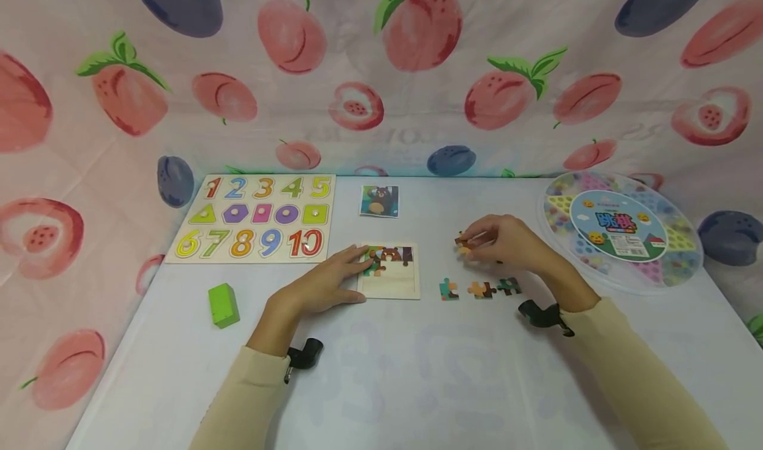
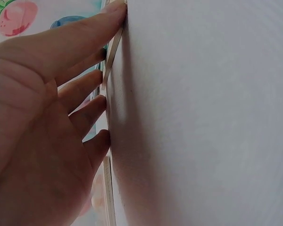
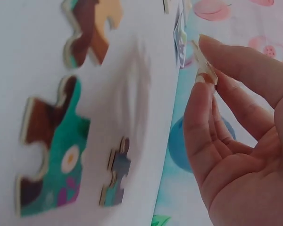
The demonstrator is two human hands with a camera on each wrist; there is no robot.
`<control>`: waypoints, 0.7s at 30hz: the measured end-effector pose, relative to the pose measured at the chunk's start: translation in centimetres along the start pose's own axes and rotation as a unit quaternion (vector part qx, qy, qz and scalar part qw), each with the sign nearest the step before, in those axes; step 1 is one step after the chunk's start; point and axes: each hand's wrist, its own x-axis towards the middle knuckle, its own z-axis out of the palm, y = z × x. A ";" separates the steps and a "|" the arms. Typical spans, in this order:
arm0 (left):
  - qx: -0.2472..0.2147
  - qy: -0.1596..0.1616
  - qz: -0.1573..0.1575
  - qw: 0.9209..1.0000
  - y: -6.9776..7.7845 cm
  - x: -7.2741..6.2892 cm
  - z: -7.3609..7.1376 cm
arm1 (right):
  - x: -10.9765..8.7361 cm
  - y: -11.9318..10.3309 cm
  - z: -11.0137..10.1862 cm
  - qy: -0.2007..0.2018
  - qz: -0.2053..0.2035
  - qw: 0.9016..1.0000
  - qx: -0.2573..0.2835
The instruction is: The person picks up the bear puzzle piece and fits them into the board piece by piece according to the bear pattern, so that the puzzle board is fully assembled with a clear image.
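Note:
My right hand (image 1: 507, 243) pinches a brown and orange jigsaw piece (image 1: 462, 243) just above the table; the right wrist view shows the piece (image 3: 206, 70) edge-on between thumb and fingertips. A small wooden puzzle tray (image 1: 390, 291) lies left of it, with bear-picture pieces (image 1: 390, 254) along its top and left side. My left hand (image 1: 324, 281) rests at the tray's left side, fingers extended, thumb by its lower left corner. Loose jigsaw pieces (image 1: 481, 289) lie right of the tray, among them a green and brown one (image 3: 56, 146). Another is mostly hidden beneath my right hand.
A bear picture card (image 1: 379, 201) lies behind the tray. To the left are a wooden number board (image 1: 250, 219) and a green block (image 1: 223, 305). At the right stands a round, clear game box (image 1: 620, 228). Patterned cloth (image 1: 357, 46) hangs behind the table.

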 end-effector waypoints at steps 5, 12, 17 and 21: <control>0.000 0.000 -0.001 1.000 0.1 0.0 0.0 | 0.6 -0.7 0.6 -0.012 0.015 0.999 0.036; 0.001 0.005 0.006 1.000 -0.1 0.0 0.1 | 1.6 -1.6 2.0 -0.013 0.000 0.998 0.062; -0.005 0.006 0.006 1.000 -0.1 -0.1 0.1 | 2.3 -2.5 3.0 -0.025 -0.018 0.996 0.079; -0.003 0.006 0.005 1.000 -0.1 -0.1 0.0 | 2.7 -3.4 3.7 -0.033 -0.026 0.996 0.079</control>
